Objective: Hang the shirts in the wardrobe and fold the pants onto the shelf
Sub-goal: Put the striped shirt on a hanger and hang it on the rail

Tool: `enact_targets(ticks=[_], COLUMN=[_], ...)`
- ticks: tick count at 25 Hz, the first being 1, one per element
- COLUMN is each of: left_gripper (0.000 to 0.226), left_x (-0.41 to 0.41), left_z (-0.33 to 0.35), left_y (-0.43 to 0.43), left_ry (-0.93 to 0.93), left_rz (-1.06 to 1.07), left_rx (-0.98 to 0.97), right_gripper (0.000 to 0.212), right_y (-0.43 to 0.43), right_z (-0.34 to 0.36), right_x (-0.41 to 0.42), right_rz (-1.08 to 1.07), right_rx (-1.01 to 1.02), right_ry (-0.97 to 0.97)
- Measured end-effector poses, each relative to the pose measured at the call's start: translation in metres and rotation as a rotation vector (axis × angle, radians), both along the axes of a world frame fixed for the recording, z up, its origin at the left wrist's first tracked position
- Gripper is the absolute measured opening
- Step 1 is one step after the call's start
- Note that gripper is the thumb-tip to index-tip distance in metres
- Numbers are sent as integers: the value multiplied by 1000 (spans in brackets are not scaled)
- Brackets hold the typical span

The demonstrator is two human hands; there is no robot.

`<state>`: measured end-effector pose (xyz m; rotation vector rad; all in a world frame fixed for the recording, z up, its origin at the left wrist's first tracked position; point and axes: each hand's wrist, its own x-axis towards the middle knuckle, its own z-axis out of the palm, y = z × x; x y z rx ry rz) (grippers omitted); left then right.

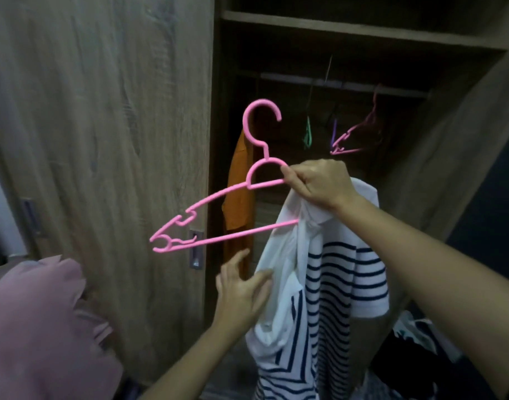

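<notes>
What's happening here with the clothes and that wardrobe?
A person is putting a striped shirt onto a pink hanger in front of the open wardrobe. The right hand grips the hanger and the shirt's collar together. One end of the hanger is inside the shirt and the other sticks out bare. The left hand reaches open towards the fabric. An orange shirt already hangs inside.

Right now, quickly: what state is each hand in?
Left hand: open, fingers straight against the striped shirt.
Right hand: closed, holding the pink hanger and the shirt's collar.
</notes>
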<state>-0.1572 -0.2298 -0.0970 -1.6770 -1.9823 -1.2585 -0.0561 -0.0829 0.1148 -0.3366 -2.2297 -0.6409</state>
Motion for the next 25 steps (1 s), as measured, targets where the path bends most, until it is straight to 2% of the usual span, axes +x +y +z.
enact_targets(ticks=[2,3,5,6,8,9,10,13,14,16,18,20,21,23,25], left_gripper=[44,59,79,80,60,53,55,84,82,48,24,28,33,48,59], left_x=[0,-9,-30,-43,-69,-80,-91,-116,-120,-111,-86,-64,-63,-75,-100], left_z=[-20,-25,-22,-16,-3,1,5,21,29,55,78,88,84,85,87], left_y=[7,8,5,3,0,0,-1,3,9,21,30,27,23,11,2], left_ry=[-303,-394,-538,-598,-720,-718,-654,-401,-284,-41,19,41,95,99,98], left_rz=[-108,-201,-378,-421,-402,-381,-379,-356,-304,-86,138,139,51,-132,-143], left_rx=[-338,-409,-422,-427,-516,-579,-650,-897,-946,-904,-654,-355,-224,-135,-160], right_gripper=[50,51,57,60,64,65,66,65,62,51,46,54,55,56,65], right_y=[-1,0,8,13,24,29,34,44,45,35,23,18,19,22,23], right_z=[5,6,2,-4,-22,-31,-40,-66,-77,-95,-101,-96,-94,-88,-85], right_x=[7,14,32,40,52,56,59,61,57,44,31,29,33,44,53], right_rz=[47,61,68,50,-16,-55,-86,-119,-125,-124,-143,-161,-166,-170,-142], right_rx=[1,-5,15,50,132,144,140,206,242,231,110,-68,-136,-246,-343], right_ry=[48,69,93,89,54,27,0,-65,-78,-88,-70,5,57,128,162])
